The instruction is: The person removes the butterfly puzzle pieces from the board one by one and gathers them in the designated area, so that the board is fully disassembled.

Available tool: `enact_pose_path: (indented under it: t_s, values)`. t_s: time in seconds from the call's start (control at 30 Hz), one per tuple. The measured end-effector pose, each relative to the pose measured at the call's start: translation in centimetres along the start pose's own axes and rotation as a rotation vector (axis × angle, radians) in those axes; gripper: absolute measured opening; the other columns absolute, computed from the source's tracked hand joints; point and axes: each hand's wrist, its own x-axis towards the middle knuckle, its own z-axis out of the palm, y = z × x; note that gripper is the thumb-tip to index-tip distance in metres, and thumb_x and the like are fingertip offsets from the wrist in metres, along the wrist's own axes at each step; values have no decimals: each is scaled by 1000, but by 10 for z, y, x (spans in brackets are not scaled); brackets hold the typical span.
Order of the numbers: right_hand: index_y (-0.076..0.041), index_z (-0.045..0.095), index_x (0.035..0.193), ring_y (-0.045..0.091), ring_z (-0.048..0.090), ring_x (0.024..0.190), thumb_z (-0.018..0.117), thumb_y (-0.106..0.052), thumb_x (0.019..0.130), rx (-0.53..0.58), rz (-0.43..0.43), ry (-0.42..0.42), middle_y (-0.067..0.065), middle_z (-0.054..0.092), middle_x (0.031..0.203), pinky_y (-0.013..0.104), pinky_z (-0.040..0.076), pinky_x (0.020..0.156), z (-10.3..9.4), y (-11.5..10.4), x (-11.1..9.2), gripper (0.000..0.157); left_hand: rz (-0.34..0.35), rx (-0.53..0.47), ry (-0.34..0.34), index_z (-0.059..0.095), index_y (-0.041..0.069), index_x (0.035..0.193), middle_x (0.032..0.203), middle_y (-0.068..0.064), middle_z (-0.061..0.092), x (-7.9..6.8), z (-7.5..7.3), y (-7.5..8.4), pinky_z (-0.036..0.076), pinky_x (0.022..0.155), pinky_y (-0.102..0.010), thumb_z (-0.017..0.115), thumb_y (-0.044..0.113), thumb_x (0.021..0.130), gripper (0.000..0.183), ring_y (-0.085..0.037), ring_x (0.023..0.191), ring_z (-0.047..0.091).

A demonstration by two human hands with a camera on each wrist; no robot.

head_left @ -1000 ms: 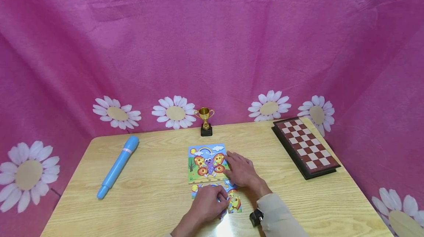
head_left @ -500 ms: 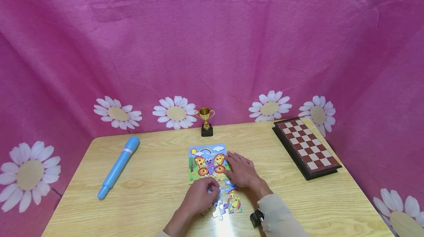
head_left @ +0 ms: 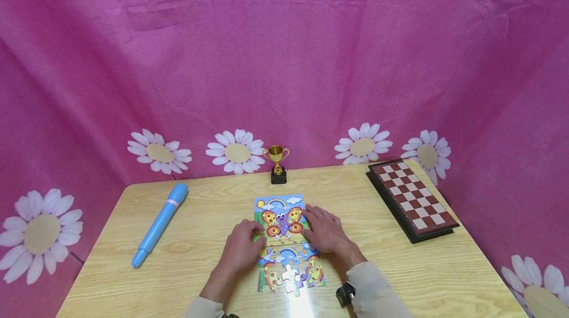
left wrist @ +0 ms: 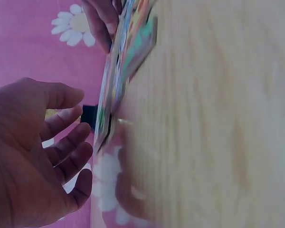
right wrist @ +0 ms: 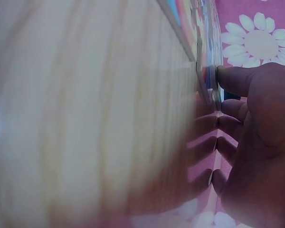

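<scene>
A stray nudge is my main worry

The table (head_left: 213,209) is glossy, so I judge that anything lying flat on it could skid. Toward its right side sits the chess case (head_left: 411,198), checkered top up; I cannot see inside it. The butterfly picture board (head_left: 282,219) lies flat between my hands. My right hand (head_left: 326,230) is spread along its right edge, thumb against it, fingertips down on the table; if that thumb pushes, the board could shift. My left hand (head_left: 241,245) curves loosely near the left edge, thumb apart from the fingers, pinching nothing; a low drag could knock the sun piece (head_left: 267,258) askew. Behind the board stands the trophy (head_left: 277,164), cup upright, any contents too small to tell. In the nearest row, the middle piece (head_left: 292,279) lies apart from the tree piece (head_left: 268,281); pressing it in out of line could lift its neighbours.
</scene>
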Motion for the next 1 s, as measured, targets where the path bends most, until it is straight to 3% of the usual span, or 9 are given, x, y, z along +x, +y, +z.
enact_pose_path:
  t_s: [0.2, 0.37, 0.53, 0.77, 1.0]
  values:
    - [-14, 38, 149, 29, 23, 147, 53, -37, 96, -14, 14, -6, 5, 28, 159, 55, 22, 113, -1, -1, -1, 59, 1, 18, -56, 67, 14, 109, 108, -3, 60, 6, -1, -9, 42, 90, -46, 70, 25, 81, 31, -20, 102, 53]
    - [-14, 37, 149, 30, 23, 147, 52, -34, 97, -4, -7, -2, 9, 28, 159, 56, 21, 113, -2, -2, -2, 58, -19, 31, -120, 64, 15, 119, 112, -3, 55, 9, 1, -12, 37, 82, -40, 74, 30, 80, 43, -20, 103, 51]
    - [-16, 46, 143, 32, 31, 143, 56, -30, 94, 29, -48, 21, 12, 35, 154, 60, 22, 110, -5, -7, -4, 52, -20, 78, -156, 62, 15, 126, 114, -5, 53, 11, 1, -12, 34, 80, -37, 77, 33, 80, 52, -21, 104, 49]
    - [-25, 57, 134, 30, 41, 133, 56, -25, 95, 40, -90, 17, 8, 45, 144, 56, 30, 107, -5, -11, -5, 39, -26, 101, -159, 61, 13, 125, 116, -6, 53, 14, 2, -11, 34, 83, -41, 75, 33, 82, 50, -21, 105, 49]
    - [-22, 59, 133, 30, 39, 135, 53, -23, 96, -12, -195, 14, 5, 48, 143, 55, 33, 105, -4, -15, -6, 37, -31, 92, -154, 62, 14, 123, 116, -5, 54, 20, 2, -11, 34, 83, -42, 76, 34, 81, 49, -21, 106, 50]
